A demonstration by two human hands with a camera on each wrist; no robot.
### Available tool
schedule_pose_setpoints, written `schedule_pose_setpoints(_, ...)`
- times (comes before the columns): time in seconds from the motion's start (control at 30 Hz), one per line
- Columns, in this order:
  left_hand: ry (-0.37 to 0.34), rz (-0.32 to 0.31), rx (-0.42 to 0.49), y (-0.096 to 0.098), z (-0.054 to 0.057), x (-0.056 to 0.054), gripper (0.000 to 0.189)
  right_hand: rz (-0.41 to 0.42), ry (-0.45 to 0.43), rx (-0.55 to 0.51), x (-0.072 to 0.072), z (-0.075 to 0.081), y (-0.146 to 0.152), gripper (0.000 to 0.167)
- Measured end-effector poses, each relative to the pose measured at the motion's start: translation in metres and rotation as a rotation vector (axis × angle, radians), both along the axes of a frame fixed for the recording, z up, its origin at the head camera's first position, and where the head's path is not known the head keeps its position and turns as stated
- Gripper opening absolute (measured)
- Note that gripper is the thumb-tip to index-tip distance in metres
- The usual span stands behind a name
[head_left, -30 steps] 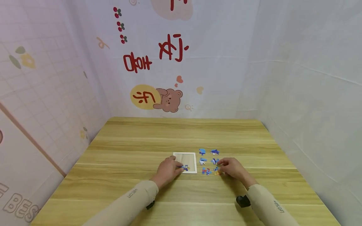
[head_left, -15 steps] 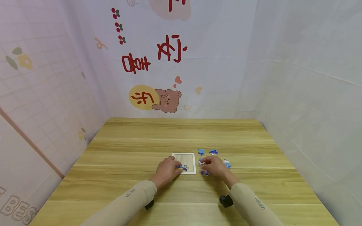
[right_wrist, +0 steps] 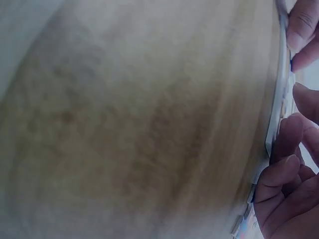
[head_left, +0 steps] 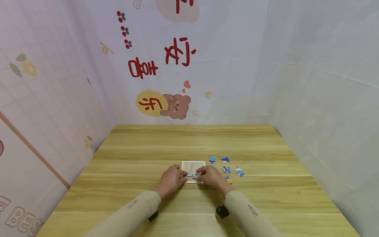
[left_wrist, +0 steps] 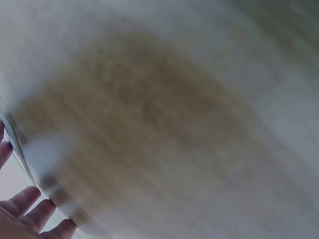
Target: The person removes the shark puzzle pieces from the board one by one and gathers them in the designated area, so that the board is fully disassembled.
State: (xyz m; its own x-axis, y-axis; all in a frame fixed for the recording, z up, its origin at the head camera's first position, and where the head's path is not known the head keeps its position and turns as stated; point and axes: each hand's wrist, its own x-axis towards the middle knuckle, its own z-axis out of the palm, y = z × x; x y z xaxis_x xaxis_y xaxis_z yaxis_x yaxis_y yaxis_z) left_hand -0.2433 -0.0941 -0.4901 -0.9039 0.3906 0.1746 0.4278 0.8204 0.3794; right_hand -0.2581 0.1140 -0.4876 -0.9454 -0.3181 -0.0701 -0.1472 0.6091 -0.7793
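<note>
A small white puzzle frame lies on the table in the head view, with blue, white and yellow jigsaw pieces along its near side. My left hand rests on the frame's left side, its fingers fairly straight in the left wrist view. At the frame's near right part, my right hand pinches a jigsaw piece between thumb and index finger, mostly covered by the fingertips. In the right wrist view my right hand is beside the frame's edge, its other fingers curled.
Right of the frame lie several loose jigsaw pieces: a light blue one, a dolphin one, a blue and white one, an outer one and a yellow one. A printed cloth wall stands behind the wooden table.
My right hand has moved left from the loose pieces to the frame, uncovering the outer and yellow pieces. My left hand stays at the frame's left side.
</note>
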Motion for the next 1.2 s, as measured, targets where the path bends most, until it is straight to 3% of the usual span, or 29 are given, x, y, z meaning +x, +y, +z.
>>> schedule_pose_setpoints(0.27, -0.008, -0.004, 0.014, -0.001, 0.000, 0.000, 0.024, 0.026, 0.033, 0.091, 0.001, 0.001, -0.002, 0.022)
schedule_pose_setpoints(0.53, -0.021, 0.002, 0.025, 0.000, 0.002, 0.002, 0.025, 0.003, -0.016, 0.063, 0.000, 0.006, -0.004, 0.020)
schedule_pose_setpoints(0.87, -0.013, -0.004, 0.031, 0.000, 0.000, 0.001, 0.024, 0.031, 0.008, 0.018, 0.000, 0.005, -0.006, 0.013)
schedule_pose_setpoints(1.03, -0.005, -0.015, 0.026, 0.000, -0.002, 0.000, 0.024, 0.008, 0.006, -0.084, 0.001, 0.002, -0.001, 0.015)
schedule_pose_setpoints(1.2, 0.008, -0.014, 0.011, -0.001, -0.002, 0.000, 0.024, -0.042, -0.072, -0.235, 0.003, 0.005, 0.012, 0.017)
